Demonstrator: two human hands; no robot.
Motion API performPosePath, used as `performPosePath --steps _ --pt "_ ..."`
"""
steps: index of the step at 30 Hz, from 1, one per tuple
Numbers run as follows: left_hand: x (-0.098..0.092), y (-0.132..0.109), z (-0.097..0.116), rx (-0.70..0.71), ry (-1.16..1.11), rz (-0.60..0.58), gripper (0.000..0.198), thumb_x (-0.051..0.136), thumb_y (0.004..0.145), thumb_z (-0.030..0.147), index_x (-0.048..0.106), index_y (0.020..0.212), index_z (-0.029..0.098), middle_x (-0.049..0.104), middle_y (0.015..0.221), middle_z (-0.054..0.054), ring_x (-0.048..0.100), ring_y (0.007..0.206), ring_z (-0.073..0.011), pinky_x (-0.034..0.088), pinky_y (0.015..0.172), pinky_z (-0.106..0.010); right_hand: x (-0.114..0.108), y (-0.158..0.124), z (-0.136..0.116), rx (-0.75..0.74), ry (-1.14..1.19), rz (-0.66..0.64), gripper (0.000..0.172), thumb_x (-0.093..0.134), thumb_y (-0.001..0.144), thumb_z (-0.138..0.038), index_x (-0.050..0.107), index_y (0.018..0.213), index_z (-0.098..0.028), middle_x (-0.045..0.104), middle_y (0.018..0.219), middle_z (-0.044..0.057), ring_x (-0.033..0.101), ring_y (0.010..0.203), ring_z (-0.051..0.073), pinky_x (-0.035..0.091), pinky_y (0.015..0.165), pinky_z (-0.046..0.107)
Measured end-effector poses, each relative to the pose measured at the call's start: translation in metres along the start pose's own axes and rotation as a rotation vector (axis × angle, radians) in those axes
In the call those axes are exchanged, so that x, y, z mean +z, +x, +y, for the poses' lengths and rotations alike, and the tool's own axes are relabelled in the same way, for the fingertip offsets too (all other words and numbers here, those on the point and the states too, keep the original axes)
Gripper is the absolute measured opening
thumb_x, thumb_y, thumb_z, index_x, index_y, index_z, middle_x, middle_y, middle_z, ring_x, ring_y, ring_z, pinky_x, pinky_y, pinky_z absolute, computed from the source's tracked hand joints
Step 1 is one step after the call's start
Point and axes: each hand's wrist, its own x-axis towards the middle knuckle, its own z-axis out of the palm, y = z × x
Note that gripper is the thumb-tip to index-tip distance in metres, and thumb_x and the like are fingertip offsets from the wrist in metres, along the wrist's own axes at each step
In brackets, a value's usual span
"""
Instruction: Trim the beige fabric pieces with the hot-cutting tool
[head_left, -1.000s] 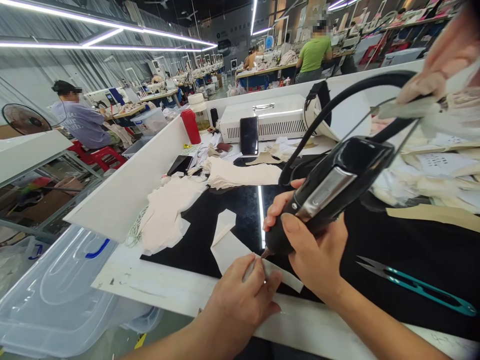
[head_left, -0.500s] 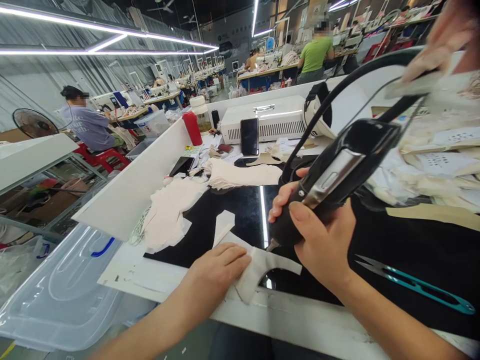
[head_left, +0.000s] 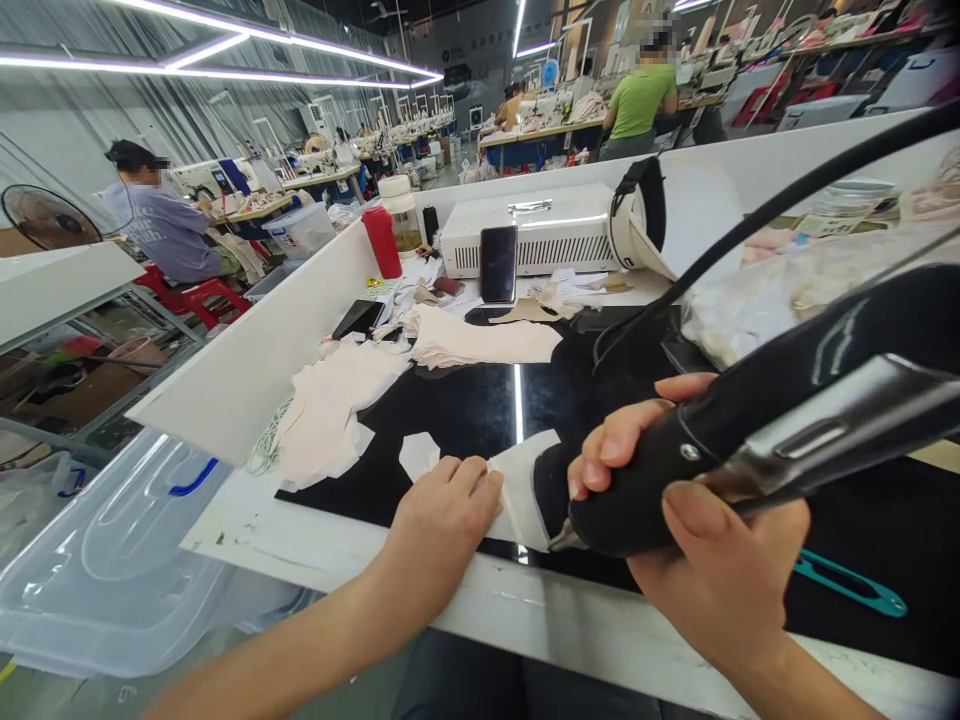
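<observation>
My left hand (head_left: 450, 520) presses on a cream fabric piece (head_left: 525, 490) near the table's front edge, fingers bent and close together. Part of that piece lies hidden under the fingers. A smaller pale corner (head_left: 420, 455) shows beyond the knuckles. My right hand (head_left: 697, 520) is wrapped round a thick black corded hand tool (head_left: 795, 410) with a metal lever along its side. The tool is tilted, and its small metal tip (head_left: 564, 538) is at the right edge of the fabric. Teal thread snips (head_left: 855, 582) lie to the right, partly behind my right hand.
Stacked fabric pieces (head_left: 480, 338) and a looser pile (head_left: 322, 410) lie on the black work surface. Behind stand a propped phone (head_left: 499, 265), a white vented box (head_left: 555, 232) and a red cup (head_left: 382, 243). A black cable (head_left: 787, 205) arches at right. Co-workers sit farther off.
The fabric piece has been turned, its curved edge now facing right. The tool has tilted lower to the right with my right hand, covering the snips' blades. My left hand still presses down.
</observation>
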Motion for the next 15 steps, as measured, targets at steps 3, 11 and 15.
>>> performPosePath --steps 3,11,15 --pt "-0.002 0.001 0.001 -0.013 0.011 0.023 0.013 0.056 0.122 0.015 0.066 0.116 0.019 0.075 0.108 -0.005 0.073 0.091 -0.0218 0.059 0.082 -0.037 0.000 -0.001 0.003 -0.003 0.010 -0.007 0.043 0.102 0.094 -0.043 0.075 0.126 -0.033 0.074 0.086 -0.003 0.071 0.068 0.018 0.065 0.062 0.032" --pt "-0.005 -0.001 0.008 -0.037 0.077 -0.015 0.006 0.065 0.119 0.016 0.068 0.115 0.018 0.073 0.100 -0.003 0.072 0.082 -0.0222 0.058 0.071 -0.037 0.002 -0.001 0.007 -0.032 0.020 -0.008 0.045 0.104 0.091 -0.046 0.076 0.124 -0.033 0.078 0.084 -0.003 0.071 0.064 0.017 0.065 0.059 0.031" --pt "-0.013 -0.003 0.016 -0.073 0.157 0.024 0.018 0.065 0.113 0.006 0.067 0.099 0.019 0.066 0.085 -0.002 0.065 0.070 -0.0218 0.052 0.057 -0.035 0.003 -0.001 0.007 -0.035 0.022 0.002 0.044 0.104 0.091 -0.043 0.076 0.124 -0.032 0.079 0.082 -0.003 0.072 0.064 0.018 0.065 0.060 0.031"
